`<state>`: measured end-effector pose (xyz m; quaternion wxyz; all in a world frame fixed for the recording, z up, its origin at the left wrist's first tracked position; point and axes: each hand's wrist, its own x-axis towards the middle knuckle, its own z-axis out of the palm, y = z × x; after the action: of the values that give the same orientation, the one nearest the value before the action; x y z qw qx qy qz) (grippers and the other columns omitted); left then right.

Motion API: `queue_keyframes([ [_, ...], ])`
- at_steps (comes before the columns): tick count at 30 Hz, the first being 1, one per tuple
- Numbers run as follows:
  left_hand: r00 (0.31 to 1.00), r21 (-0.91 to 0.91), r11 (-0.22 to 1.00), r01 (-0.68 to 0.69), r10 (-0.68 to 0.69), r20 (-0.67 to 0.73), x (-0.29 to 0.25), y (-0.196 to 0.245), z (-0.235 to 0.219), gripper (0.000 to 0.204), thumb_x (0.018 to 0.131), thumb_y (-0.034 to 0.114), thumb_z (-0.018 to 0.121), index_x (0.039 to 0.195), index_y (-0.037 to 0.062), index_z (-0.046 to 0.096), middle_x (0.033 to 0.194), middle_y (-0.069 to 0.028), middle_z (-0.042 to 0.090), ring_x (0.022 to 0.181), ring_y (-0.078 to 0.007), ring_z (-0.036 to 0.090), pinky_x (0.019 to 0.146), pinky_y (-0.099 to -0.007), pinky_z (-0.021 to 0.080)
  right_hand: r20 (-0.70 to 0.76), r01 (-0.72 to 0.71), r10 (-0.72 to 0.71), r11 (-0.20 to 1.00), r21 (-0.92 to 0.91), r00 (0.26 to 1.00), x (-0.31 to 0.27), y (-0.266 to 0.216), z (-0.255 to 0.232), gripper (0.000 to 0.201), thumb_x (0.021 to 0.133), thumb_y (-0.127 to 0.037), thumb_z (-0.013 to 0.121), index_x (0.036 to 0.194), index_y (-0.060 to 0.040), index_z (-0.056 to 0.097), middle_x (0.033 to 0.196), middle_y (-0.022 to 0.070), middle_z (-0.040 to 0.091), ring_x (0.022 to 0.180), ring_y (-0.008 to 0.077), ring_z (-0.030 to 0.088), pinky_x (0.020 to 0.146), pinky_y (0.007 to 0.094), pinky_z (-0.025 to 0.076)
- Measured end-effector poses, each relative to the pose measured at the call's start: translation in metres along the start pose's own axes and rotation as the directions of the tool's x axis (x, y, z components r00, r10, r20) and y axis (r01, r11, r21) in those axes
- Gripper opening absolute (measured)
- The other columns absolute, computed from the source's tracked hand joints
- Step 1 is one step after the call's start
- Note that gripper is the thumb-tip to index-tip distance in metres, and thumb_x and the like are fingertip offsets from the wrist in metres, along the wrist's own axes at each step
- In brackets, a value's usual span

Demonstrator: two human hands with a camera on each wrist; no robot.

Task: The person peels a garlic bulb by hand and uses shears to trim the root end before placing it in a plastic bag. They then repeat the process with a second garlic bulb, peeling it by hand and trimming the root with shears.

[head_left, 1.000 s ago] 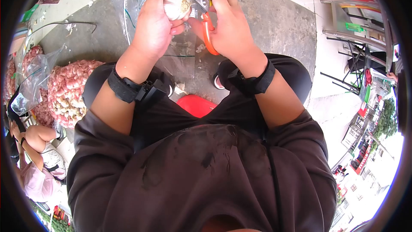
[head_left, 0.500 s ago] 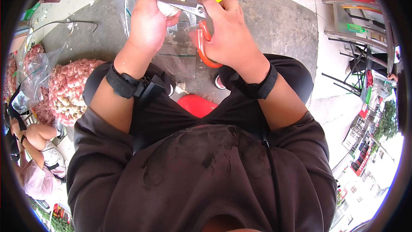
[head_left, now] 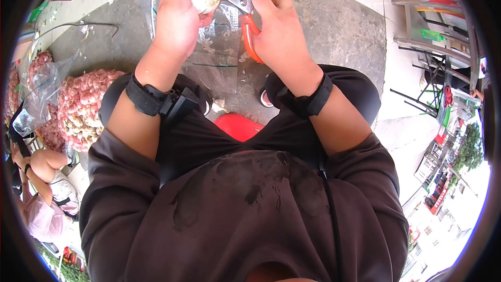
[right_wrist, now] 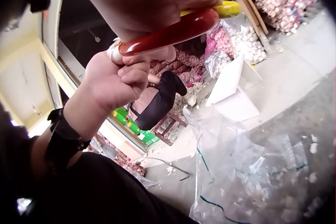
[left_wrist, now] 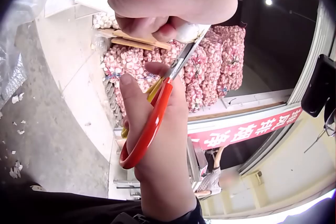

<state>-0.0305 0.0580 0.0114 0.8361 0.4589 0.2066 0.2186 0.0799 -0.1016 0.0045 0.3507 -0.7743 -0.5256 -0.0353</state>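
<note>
Near the top of the head view, a white garlic bulb point(head_left: 203, 0) sits in my left hand point(head_left: 175, 26), gripped between thumb and fingers with its root end turned to the right. My right hand point(head_left: 286, 36) holds a pair of scissors point(head_left: 249, 42) by its loops, one red-orange, one yellow. Their steel blades reach left over the bulb's upper side, only slightly apart. In the left wrist view the scissors' red loop point(left_wrist: 152, 127) lies around the right thumb, and the blades meet the bulb point(left_wrist: 187, 32) beneath my left fingers.
Clear plastic bags point(right_wrist: 247, 166) lie on the concrete floor amid scraps of peel. Mesh sacks of garlic point(head_left: 88, 107) stand at the left, and more sacks point(left_wrist: 210, 71) are stacked ahead. A red seat point(head_left: 237, 127) shows between the knees. Another person point(head_left: 47, 198) sits at the left.
The scissors swung wide across the bulb half a second ago; their blades are now closer together. The bulb has turned so its root end shows again, and both hands sit slightly higher than a second ago.
</note>
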Motion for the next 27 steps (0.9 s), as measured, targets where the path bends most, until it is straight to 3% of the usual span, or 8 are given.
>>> queue_keyframes([
  [6,0.997,0.053,0.998,0.033,-0.029,-0.071,0.0,0.003,0.003,0.047,0.104,0.048,0.038,0.102,0.0051,0.057,0.077,-0.0034,0.058,0.056,-0.0074,0.039,0.051,-0.0234,0.032,-0.008,-0.074,0.074,0.997,0.017,0.997,0.004,0.0,-0.008,0.049,0.078,-0.023,0.081,0.121,-0.0147,0.059,0.077,0.0102,0.059,0.063,0.0235,0.059,0.065,0.0324,0.051],
  [9,0.999,-0.046,0.999,0.01,-0.008,0.045,0.001,0.006,0.004,0.049,0.103,0.048,0.041,0.107,0.0026,0.059,0.084,-0.0038,0.059,0.062,-0.0088,0.042,0.058,-0.0255,0.036,0.052,-0.208,0.202,0.942,0.265,0.978,0.01,-0.001,-0.02,0.056,0.078,-0.022,0.083,0.127,-0.0122,0.058,0.072,0.004,0.053,0.062,0.0118,0.054,0.063,0.0266,0.048],
  [12,0.999,-0.115,0.993,0.026,-0.028,-0.017,-0.002,0.015,0.02,0.052,0.102,0.048,0.044,0.114,0.0003,0.058,0.093,-0.0049,0.059,0.069,-0.0109,0.043,0.064,-0.0273,0.039,0.186,-0.384,0.339,0.757,0.529,0.922,0.007,0.003,-0.028,0.063,0.077,-0.017,0.084,0.132,-0.0092,0.055,0.075,0.0012,0.054,0.068,0.0071,0.053,0.064,0.024,0.047],
  [13,0.999,-0.191,0.981,0.045,-0.041,0.024,0.001,0.017,0.019,0.048,0.101,0.046,0.047,0.112,0.0008,0.059,0.092,-0.0045,0.059,0.069,-0.011,0.044,0.064,-0.0276,0.039,0.198,-0.402,0.356,0.711,0.577,0.913,0.007,-0.002,-0.031,0.064,0.074,-0.025,0.086,0.127,-0.0068,0.056,0.077,0.0081,0.061,0.066,0.0175,0.058,0.066,0.028,0.051],
  [17,0.983,-0.402,0.908,0.116,-0.047,0.177,0.005,0.025,0.009,0.032,0.096,0.033,0.054,0.106,0.0025,0.06,0.092,-0.0043,0.059,0.07,-0.0119,0.046,0.064,-0.0276,0.04,0.098,-0.153,0.123,0.886,0.437,0.988,0.006,-0.006,-0.036,0.065,0.074,-0.024,0.086,0.128,-0.0058,0.055,0.075,0.0049,0.06,0.066,0.0142,0.058,0.065,0.0275,0.049],
  [21,0.972,-0.536,0.835,0.128,0.002,0.236,0.007,0.029,0.0,0.021,0.091,0.021,0.054,0.102,0.004,0.059,0.093,-0.0062,0.057,0.07,-0.013,0.046,0.063,-0.0269,0.039,0.523,-0.47,0.178,0.727,0.501,0.833,0.004,-0.015,-0.052,0.072,0.078,-0.013,0.083,0.139,-0.0058,0.046,0.085,0.0024,0.06,0.08,0.0101,0.059,0.075,0.0252,0.049],
  [24,0.97,-0.538,0.837,0.095,0.043,0.238,0.008,0.035,-0.001,0.025,0.096,0.029,0.053,0.099,0.005,0.059,0.095,-0.0086,0.058,0.068,-0.0132,0.045,0.061,-0.026,0.038,0.53,-0.344,0.017,0.778,0.526,0.848,-0.001,-0.022,-0.056,0.07,0.081,-0.013,0.081,0.141,-0.0064,0.044,0.095,0.0044,0.058,0.086,0.0089,0.056,0.076,0.0261,0.048],
  [27,0.962,-0.45,0.893,0.019,0.105,0.25,0.012,0.034,-0.006,0.038,0.102,0.04,0.045,0.099,0.0049,0.059,0.094,-0.0074,0.059,0.067,-0.0124,0.047,0.06,-0.0252,0.038,0.636,-0.492,-0.013,0.623,0.609,0.771,-0.007,-0.024,-0.052,0.067,0.085,-0.013,0.076,0.142,-0.0077,0.043,0.096,0.0029,0.052,0.084,0.0086,0.053,0.074,0.0252,0.049],
])
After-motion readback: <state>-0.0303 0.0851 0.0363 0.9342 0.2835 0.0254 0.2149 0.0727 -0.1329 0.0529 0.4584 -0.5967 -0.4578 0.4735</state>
